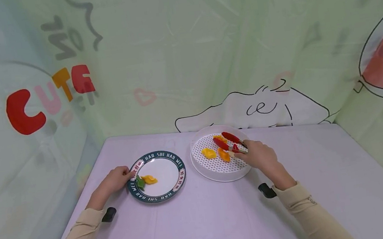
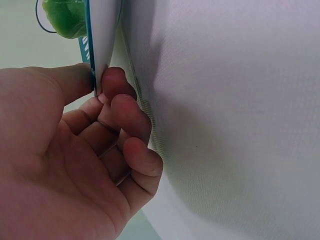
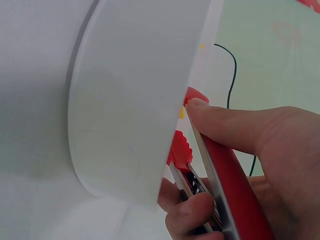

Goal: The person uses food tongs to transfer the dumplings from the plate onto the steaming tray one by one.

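Note:
My left hand (image 1: 114, 179) pinches the left rim of a round plate (image 1: 167, 174), white with a dark teal lettered border. In the left wrist view the thumb lies over the rim and curled fingertips (image 2: 131, 112) sit under it. On the plate a green dumpling (image 1: 140, 183) touches a yellow-orange dumpling (image 1: 149, 179). My right hand (image 1: 261, 154) grips red-tipped tongs (image 3: 232, 187) over a round white steamer basket (image 1: 218, 176) with a perforated bottom. In it lie a yellow dumpling (image 1: 209, 153), an orange dumpling (image 1: 224, 155) and another yellow-orange piece, partly hidden by the tongs' spread red heads.
A pale lilac cloth covers the table (image 1: 199, 224). The plate stands left of the basket with a narrow gap between them. Printed fabric curtains (image 1: 153, 59) rise behind the table and at both sides. The basket is near the table's back edge.

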A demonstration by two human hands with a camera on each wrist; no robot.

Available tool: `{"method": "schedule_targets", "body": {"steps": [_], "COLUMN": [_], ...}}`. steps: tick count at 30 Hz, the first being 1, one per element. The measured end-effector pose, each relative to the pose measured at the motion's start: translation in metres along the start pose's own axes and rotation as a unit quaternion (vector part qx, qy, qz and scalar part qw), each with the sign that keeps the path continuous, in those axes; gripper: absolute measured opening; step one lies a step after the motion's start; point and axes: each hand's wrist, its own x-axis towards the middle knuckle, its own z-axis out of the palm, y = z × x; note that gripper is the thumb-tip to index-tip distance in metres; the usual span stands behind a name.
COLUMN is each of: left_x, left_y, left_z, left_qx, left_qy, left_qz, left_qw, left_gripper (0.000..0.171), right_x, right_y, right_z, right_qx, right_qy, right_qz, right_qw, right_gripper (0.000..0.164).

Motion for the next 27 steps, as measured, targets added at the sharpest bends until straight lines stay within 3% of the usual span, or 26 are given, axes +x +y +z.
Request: {"method": "schedule_targets", "body": {"steps": [7, 14, 27], "left_x": [0.001, 0.002, -0.001], "left_y": [0.000, -0.002, 0.000], "left_z": [0.000, 0.002, 0.000], "left_qx": [-0.003, -0.003, -0.003], "left_qy": [-0.002, 0.000, 0.000], "left_qz": [-0.006, -0.005, -0.005], "left_qw": [1.0000, 1.0000, 1.0000], "left_gripper": [0.028, 0.027, 0.027], "right_x": [-0.009, -0.025, -0.048], "right_y": [-0.008, -0.033, -0.078], "right_z": [-0.007, -0.013, 0.016], "right_qx": [-0.003, -0.004, -0.002], "right_qy": [0.010, 0.024, 0.045], "right_qz": [-0.006, -0.015, -0.082], "right_qw": [1.000, 1.000, 0.996], "right_gripper": [0.082, 0.094, 0.102]}}
